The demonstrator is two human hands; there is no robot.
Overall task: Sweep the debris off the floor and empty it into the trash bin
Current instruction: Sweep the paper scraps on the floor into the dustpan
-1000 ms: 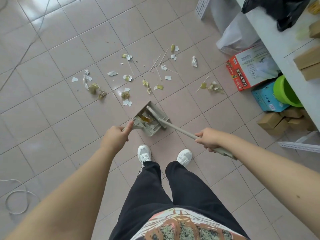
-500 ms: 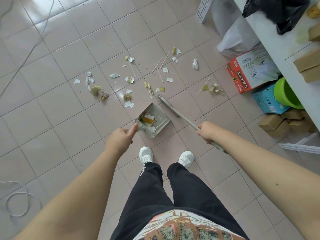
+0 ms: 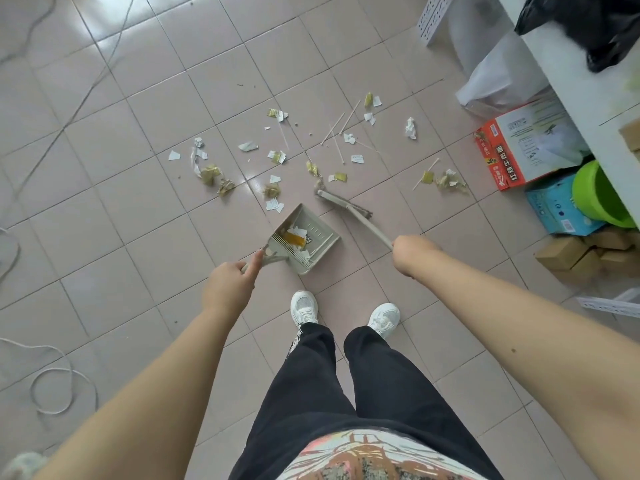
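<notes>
The left hand (image 3: 227, 287) is gripping the dustpan (image 3: 304, 239) handle. The right hand (image 3: 408, 252) is clutching the broom (image 3: 349, 209), its head lying just beyond the dustpan, beside scattered debris (image 3: 273, 192).

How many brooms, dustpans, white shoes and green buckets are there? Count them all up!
broom: 1
dustpan: 1
white shoes: 2
green bucket: 1
Total: 5

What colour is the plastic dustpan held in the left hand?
Beige plastic dustpan, clearest in the head view.
</notes>
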